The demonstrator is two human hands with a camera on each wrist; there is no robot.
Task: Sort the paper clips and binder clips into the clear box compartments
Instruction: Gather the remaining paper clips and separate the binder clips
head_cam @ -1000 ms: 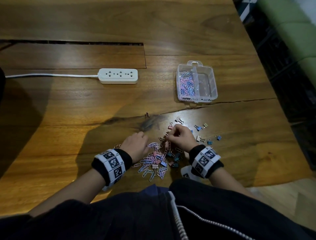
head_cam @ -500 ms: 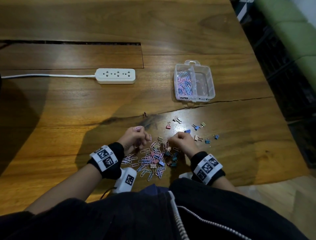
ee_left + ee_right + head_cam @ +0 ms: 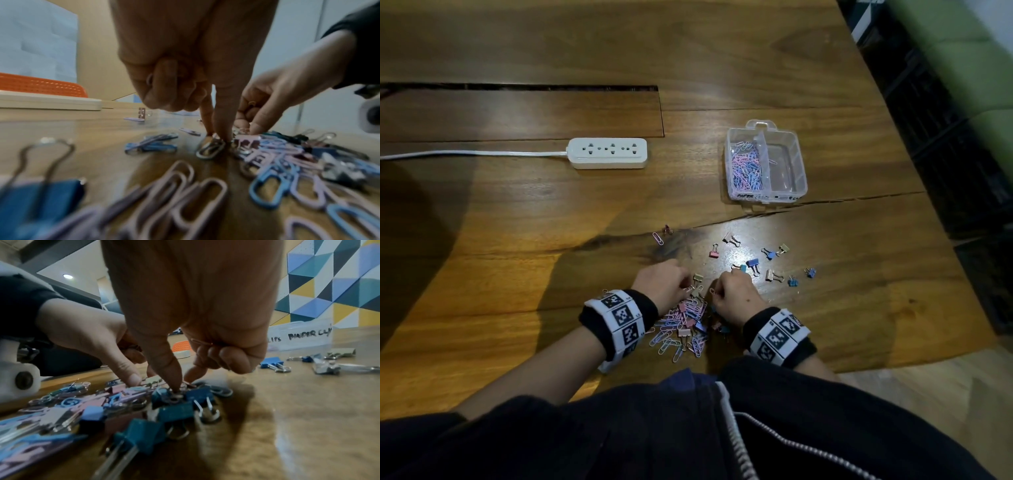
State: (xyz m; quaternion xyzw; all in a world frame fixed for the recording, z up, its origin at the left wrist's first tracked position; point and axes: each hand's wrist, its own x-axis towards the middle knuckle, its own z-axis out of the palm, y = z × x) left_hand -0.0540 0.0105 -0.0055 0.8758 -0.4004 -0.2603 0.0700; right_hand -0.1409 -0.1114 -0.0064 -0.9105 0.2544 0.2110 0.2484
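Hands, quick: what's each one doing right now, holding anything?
Left hand: fingers curled around paper clips, index finger and thumb pinching another from the pile.
Right hand: fingers curled around a pink paper clip, thumb and index finger picking in the pile.

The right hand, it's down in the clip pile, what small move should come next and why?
Probably pinch that paper clip and lift it clear: the right hand has thumb and forefinger on it, its curled fingers hold another, and the box lies farther away.

My paper clips (image 3: 681, 320) are pink, lilac and blue. My wristbands (image 3: 619, 322) carry black-and-white squares; the power strip (image 3: 608, 152) is white.
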